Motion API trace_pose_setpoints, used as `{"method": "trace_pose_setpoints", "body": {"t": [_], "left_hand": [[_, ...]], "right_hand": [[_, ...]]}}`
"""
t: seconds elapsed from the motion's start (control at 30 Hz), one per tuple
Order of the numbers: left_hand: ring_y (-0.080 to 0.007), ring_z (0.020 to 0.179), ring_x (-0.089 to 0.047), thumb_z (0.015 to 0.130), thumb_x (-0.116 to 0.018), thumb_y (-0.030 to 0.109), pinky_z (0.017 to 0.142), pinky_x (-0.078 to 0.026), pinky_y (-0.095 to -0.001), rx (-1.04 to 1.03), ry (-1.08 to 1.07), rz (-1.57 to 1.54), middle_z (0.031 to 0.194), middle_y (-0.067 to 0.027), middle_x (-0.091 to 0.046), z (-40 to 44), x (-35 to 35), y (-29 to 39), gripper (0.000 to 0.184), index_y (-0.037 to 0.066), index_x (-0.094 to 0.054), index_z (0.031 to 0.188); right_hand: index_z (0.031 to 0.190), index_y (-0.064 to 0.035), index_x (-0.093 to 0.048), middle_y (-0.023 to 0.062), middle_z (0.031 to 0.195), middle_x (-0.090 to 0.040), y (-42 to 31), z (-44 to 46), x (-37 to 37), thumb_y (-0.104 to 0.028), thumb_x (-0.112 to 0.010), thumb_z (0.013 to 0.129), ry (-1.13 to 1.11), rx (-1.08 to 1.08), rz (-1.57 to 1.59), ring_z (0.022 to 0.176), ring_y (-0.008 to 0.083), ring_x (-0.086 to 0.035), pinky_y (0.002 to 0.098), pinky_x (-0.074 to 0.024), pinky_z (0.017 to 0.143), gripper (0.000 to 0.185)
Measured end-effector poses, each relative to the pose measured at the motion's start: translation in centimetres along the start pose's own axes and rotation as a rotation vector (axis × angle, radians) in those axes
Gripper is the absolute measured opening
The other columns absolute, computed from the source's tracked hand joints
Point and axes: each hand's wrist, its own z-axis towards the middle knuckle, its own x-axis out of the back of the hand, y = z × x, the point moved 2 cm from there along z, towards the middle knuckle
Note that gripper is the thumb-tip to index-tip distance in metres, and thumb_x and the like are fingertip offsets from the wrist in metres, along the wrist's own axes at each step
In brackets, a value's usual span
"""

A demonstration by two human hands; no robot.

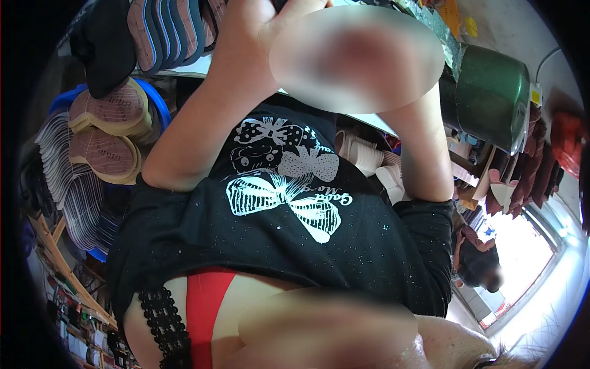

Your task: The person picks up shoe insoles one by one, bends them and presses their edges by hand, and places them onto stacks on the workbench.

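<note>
My left hand [270, 13] is at the top edge of the view, partly cut off. Its visible fingers look bent, with a bit of something dark by them that I cannot make out. A blurred patch covers my right hand, so only the right forearm shows below it. Both forearms reach up from the black printed shirt [283, 197] and come close together at the top. Nearest the left forearm, a row of brown shoe soles [147, 37] with dark and blue edges stands on a white tabletop [184, 71].
At left, a blue tub [161, 101] holds tan-edged soles [110, 114] and stacked striped ones. Wooden shelving [67, 264] is below. White shoe parts [362, 154] sit beneath the right forearm. A dark green machine housing [491, 98] stands right; another person [479, 258] is near the bright doorway.
</note>
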Motion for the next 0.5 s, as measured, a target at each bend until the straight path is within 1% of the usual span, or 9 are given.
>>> {"method": "trace_pose_setpoints", "body": {"t": [0.03,0.07,0.1,0.17,0.2,0.3,0.33,0.43,0.5], "left_hand": [[-0.0092,0.064,-0.051,0.095,-0.054,0.018,0.061,-0.04,-0.0234,0.024,0.02,0.052,0.071,-0.0019,-0.058,0.1,0.3,0.2,0.024,0.001,-0.061,0.081],[-0.0089,0.063,-0.051,0.095,-0.054,0.019,0.06,-0.04,-0.0234,-0.003,0.015,0.038,0.07,-0.0017,-0.058,0.3,0.5,0.2,0.024,0.001,-0.061,0.08],[-0.0086,0.062,-0.05,0.095,-0.054,0.019,0.059,-0.04,-0.0235,-0.031,0.009,0.024,0.07,-0.0016,-0.058,0.5,0.7,0.3,0.025,0.001,-0.062,0.079],[-0.0086,0.063,-0.05,0.095,-0.054,0.019,0.059,-0.039,-0.0234,0.036,-0.008,0.037,0.071,-0.0015,-0.058,0.5,0.8,0.9,0.024,0.001,-0.061,0.08],[-0.0082,0.064,-0.05,0.095,-0.054,0.019,0.06,-0.039,-0.0229,-0.076,0.019,0.065,0.072,-0.0014,-0.058,0.3,0.4,1.6,0.024,0.001,-0.061,0.08],[-0.0077,0.066,-0.05,0.095,-0.055,0.019,0.062,-0.039,-0.0226,0.037,0.0,-0.021,0.074,-0.0014,-0.058,0.7,0.9,0.8,0.023,0.002,-0.062,0.081],[-0.0076,0.067,-0.05,0.095,-0.055,0.02,0.062,-0.039,-0.0226,0.092,-0.001,-0.012,0.075,-0.0013,-0.058,0.7,1.0,0.8,0.022,0.002,-0.062,0.083],[-0.008,0.071,-0.053,0.094,-0.056,0.02,0.065,-0.041,-0.0225,0.155,0.009,0.032,0.079,-0.0015,-0.06,0.3,0.4,1.9,0.02,0.002,-0.063,0.091],[-0.0084,0.075,-0.055,0.094,-0.057,0.02,0.068,-0.043,-0.0225,0.192,0.074,-0.074,0.083,-0.0018,-0.061,0.1,-0.3,2.1,0.019,0.001,-0.063,0.095]], "right_hand": [[0.072,-0.0013,-0.062,0.0015,0.058,-0.058,0.4,0.1,0.3,-0.006,-0.065,0.072,0.014,-0.041,0.087,0.055,0.0077,-0.057,0.0231,-0.0437,0.053,0.005],[0.075,0.0,-0.061,-0.0018,0.061,-0.057,0.8,0.0,0.2,-0.005,-0.063,0.078,0.01,-0.068,0.236,0.059,0.0031,-0.053,0.0195,-0.0415,0.054,0.007],[0.077,0.0008,-0.061,-0.001,0.063,-0.058,1.4,0.0,0.1,-0.006,-0.063,0.08,-0.027,-0.116,0.393,0.06,0.0035,-0.053,0.0193,-0.0417,0.055,0.007],[0.08,0.0022,-0.06,0.0004,0.067,-0.06,2.6,-0.2,-0.3,-0.006,-0.062,0.084,-0.101,-0.217,0.706,0.061,0.0043,-0.053,0.019,-0.0419,0.056,0.009],[0.085,0.0028,-0.06,0.0023,0.072,-0.061,3.0,-0.4,-0.5,-0.005,-0.06,0.086,-0.119,-0.193,0.724,0.064,0.0049,-0.053,0.0188,-0.042,0.058,0.008],[0.084,0.0021,-0.06,0.0002,0.071,-0.059,2.3,-0.5,-0.3,-0.007,-0.062,0.088,-0.11,-0.047,0.499,0.064,0.0048,-0.051,0.0188,-0.0407,0.058,0.01],[0.081,0.0014,-0.06,-0.0007,0.069,-0.057,1.6,-0.3,0.2,-0.012,-0.069,0.085,-0.107,0.043,0.454,0.061,0.0058,-0.049,0.0203,-0.0402,0.057,0.017],[0.077,0.0008,-0.06,0.0,0.065,-0.055,1.5,0.8,1.1,-0.017,-0.075,0.08,-0.223,0.095,0.229,0.06,0.0071,-0.047,0.0217,-0.0406,0.057,0.023],[0.08,-0.0003,-0.062,0.0023,0.065,-0.056,1.6,1.5,1.9,-0.021,-0.076,0.078,-0.297,0.075,0.201,0.06,0.0098,-0.05,0.0242,-0.043,0.058,0.024]]}}
